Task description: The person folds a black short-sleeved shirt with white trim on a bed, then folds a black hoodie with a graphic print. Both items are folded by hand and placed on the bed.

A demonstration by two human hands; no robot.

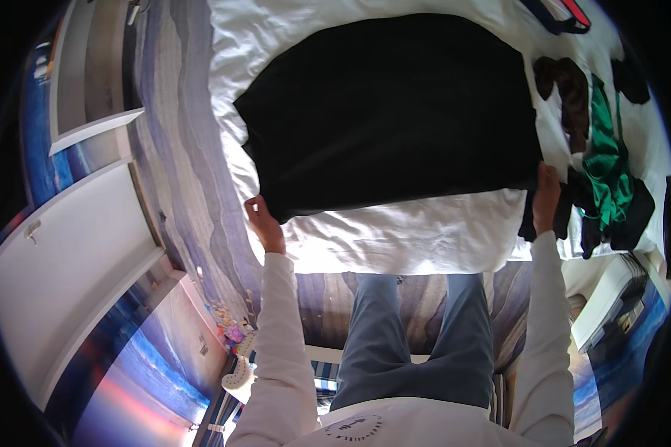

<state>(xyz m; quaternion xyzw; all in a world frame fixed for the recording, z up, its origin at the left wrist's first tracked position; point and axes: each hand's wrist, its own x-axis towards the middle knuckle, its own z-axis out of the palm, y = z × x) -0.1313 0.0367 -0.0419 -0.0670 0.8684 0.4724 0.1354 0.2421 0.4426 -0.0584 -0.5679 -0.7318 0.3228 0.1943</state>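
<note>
A large piece of black cloth (391, 112), perhaps a garment, is spread over the white sheet (391, 240) of a bed. At its near left corner my left hand (269, 229) grips the edge, fingers curled. My right hand (547, 198) holds the near right edge, with the thumb side against the cloth. Between the two hands the near edge runs nearly straight, slanting slightly up to the right. The far side is rounded, and small points stick out on the left side.
Right of the black cloth lie a green satin garment (606, 162), a dark brown garment (573, 100) and more black clothing (632, 218). A red and navy item (565, 14) is at the far right. A white door (78, 223) stands left, beyond the wavy-patterned floor (184, 112).
</note>
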